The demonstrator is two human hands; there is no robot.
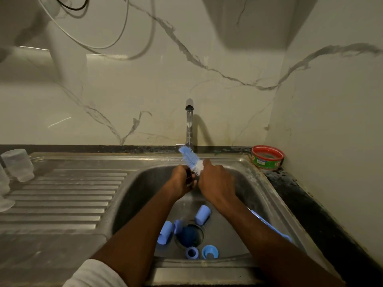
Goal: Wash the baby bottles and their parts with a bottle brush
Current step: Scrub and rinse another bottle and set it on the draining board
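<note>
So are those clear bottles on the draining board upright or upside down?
Cannot tell. The clear bottle stands on end on the draining board, but blur hides which end is up.

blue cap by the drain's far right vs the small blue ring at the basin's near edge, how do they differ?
The blue cap is taller and lies tipped on its side; the blue ring is short and sits flat with its hole facing up. The cap lies beyond the drain, the ring on the near side of it. The cap looks closed at its top end; the ring is open through its middle. Both are light blue and lie loose in the sink.
</note>
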